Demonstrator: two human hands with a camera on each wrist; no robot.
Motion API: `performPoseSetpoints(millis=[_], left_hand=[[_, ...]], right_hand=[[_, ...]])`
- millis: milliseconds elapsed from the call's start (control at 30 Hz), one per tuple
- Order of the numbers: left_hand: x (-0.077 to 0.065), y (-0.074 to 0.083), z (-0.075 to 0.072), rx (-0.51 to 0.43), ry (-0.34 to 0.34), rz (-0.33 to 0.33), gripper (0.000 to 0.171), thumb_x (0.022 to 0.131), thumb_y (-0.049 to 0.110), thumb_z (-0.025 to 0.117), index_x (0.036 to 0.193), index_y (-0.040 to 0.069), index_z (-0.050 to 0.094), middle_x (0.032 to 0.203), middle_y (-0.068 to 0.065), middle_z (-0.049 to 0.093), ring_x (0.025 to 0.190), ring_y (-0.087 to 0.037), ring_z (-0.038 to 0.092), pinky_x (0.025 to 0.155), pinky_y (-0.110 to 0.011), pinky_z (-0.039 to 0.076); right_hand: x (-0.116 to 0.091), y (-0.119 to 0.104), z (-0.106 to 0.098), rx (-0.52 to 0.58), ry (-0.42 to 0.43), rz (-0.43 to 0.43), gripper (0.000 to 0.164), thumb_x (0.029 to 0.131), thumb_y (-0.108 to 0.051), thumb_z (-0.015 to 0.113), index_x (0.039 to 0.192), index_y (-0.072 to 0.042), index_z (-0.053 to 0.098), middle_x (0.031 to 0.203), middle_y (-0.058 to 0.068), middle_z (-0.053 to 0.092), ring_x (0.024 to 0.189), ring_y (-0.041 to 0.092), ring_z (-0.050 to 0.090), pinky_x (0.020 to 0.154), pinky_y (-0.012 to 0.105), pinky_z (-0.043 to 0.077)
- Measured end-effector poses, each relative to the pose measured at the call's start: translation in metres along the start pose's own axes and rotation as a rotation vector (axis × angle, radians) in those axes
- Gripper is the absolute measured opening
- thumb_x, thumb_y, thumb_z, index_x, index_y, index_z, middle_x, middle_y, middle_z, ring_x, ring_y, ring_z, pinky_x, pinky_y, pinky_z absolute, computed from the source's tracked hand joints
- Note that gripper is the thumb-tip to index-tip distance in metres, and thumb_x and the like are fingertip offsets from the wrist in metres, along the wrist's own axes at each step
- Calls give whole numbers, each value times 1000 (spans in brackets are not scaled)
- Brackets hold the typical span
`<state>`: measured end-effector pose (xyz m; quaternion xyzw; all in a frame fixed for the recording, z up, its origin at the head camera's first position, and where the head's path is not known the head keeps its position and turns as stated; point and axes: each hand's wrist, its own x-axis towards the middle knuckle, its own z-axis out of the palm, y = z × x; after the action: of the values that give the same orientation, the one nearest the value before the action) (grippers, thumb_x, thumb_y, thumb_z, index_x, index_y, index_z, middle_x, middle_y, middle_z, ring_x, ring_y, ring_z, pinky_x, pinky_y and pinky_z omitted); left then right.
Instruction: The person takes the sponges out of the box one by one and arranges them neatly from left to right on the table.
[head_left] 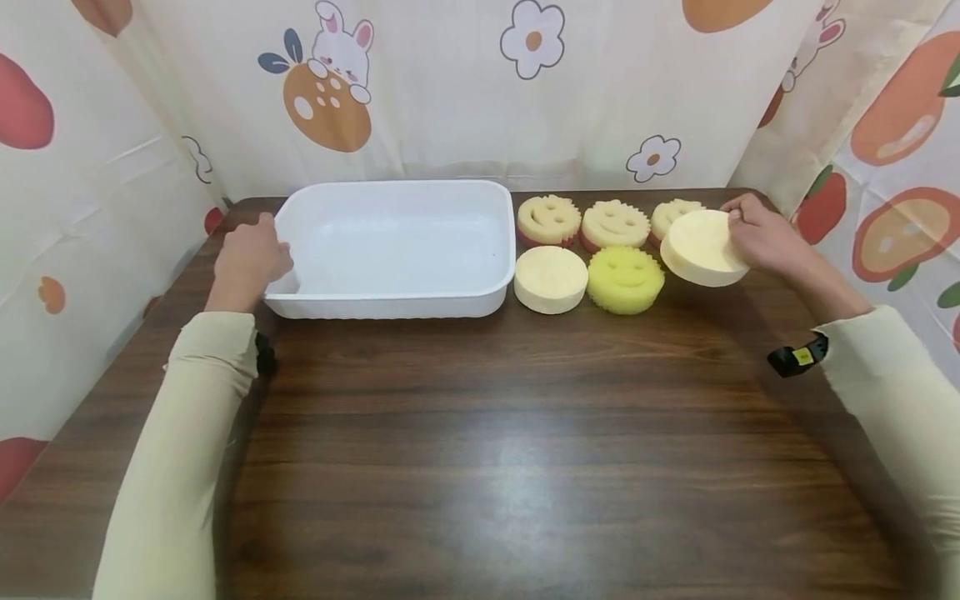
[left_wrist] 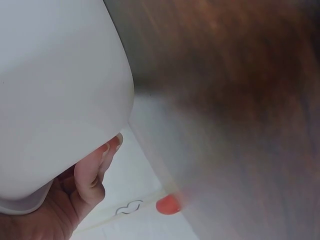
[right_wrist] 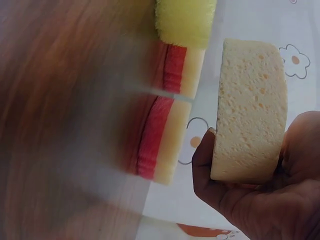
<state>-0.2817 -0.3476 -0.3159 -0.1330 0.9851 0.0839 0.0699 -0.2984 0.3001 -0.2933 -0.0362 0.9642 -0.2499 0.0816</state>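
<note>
My right hand (head_left: 761, 233) grips a round cream sponge (head_left: 701, 246) by its right edge, lifted above the table; the right wrist view shows its thick, pored side (right_wrist: 250, 110) between thumb and fingers. Partly behind it is a smiley sponge (head_left: 670, 215) with a red base. My left hand (head_left: 251, 260) holds the left rim of a white rectangular basin (head_left: 390, 307), with fingers against its outer wall in the left wrist view. Between basin and right hand lie a second cream round sponge (head_left: 551, 279), a yellow smiley sponge (head_left: 626, 280) and two more red-based smiley sponges (head_left: 550, 220).
All of this stands along the back of a dark wooden table (head_left: 510, 433). A patterned curtain (head_left: 442, 92) hangs right behind the basin and sponges, and more of it closes off both sides. A black strap device (head_left: 797, 357) sits at the right wrist.
</note>
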Motion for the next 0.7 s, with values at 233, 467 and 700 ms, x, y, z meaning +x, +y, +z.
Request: performPoseSetpoints(millis=[233, 467, 700], left_hand=[[-2, 1, -2, 0, 1, 2, 62, 101, 22, 43, 149, -10, 20, 118, -42, 50, 95, -49, 56, 80, -62, 53], [0, 0, -1, -4, 10, 0, 63, 101, 22, 44, 150, -10, 20, 118, -41, 51, 95, -49, 56, 80, -62, 53], [2, -1, 0, 1, 1, -6, 64, 101, 23, 43, 151, -9, 19, 117, -41, 50, 93, -48, 56, 77, -61, 54]], right_hand=[[-1, 10, 3, 0, -70, -3, 61, 103, -34, 7, 142, 9, 24, 131, 40, 39, 110, 47, 43, 82, 42, 37], [0, 17, 9, -32, -140, 9, 62, 102, -35, 5, 144, 9, 19, 136, 44, 36, 116, 49, 39, 94, 58, 35], [0, 20, 12, -45, -153, 13, 61, 102, -34, 4, 143, 9, 18, 141, 47, 30, 125, 54, 34, 100, 63, 32]])
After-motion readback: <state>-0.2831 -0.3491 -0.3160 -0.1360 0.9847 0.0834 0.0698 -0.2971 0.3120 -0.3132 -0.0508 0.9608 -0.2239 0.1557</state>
